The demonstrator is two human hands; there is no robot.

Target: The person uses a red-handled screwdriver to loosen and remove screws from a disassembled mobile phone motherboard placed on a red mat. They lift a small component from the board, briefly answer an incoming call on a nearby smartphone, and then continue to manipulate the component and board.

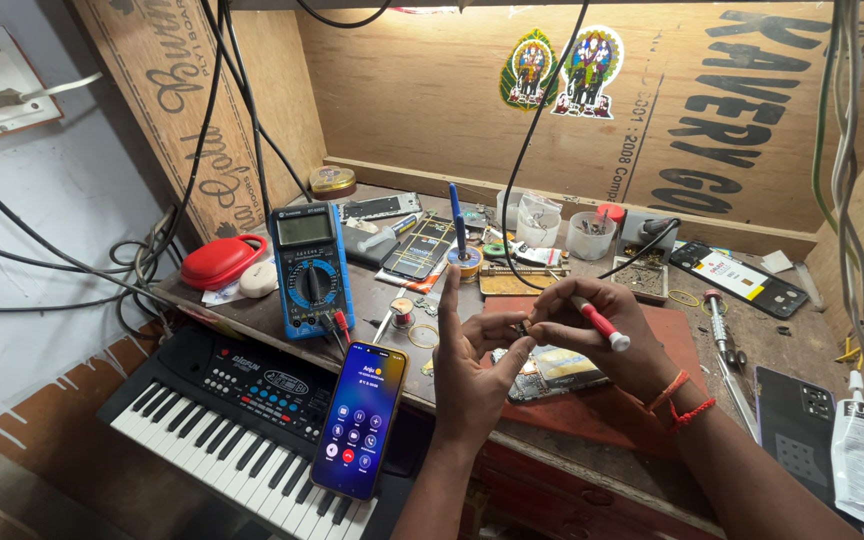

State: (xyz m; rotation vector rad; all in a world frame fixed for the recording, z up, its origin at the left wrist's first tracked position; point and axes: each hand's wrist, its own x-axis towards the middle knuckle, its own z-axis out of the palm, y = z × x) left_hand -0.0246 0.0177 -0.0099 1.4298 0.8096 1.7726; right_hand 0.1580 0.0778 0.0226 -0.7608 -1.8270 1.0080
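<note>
I see a tiny dark part [522,327], too small to identify, pinched between my left hand [472,365] fingertips at frame centre. My right hand [592,330], touching it, grasps a red-and-white screwdriver [602,323]. Directly beneath lies an opened phone [552,370] on a red mat [652,340]. At eight o'clock, a lit smartphone [360,420] rests on a keyboard [222,420]; at ten o'clock stands a blue multimeter [309,268].

Plywood walls [432,110] enclose cluttered wooden workbench [812,340] (brightly lit).

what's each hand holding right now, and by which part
The right hand grips a red-and-white screwdriver around its handle. The left hand pinches something tiny at its fingertips, too small to identify, where the screwdriver's tip meets it.
</note>
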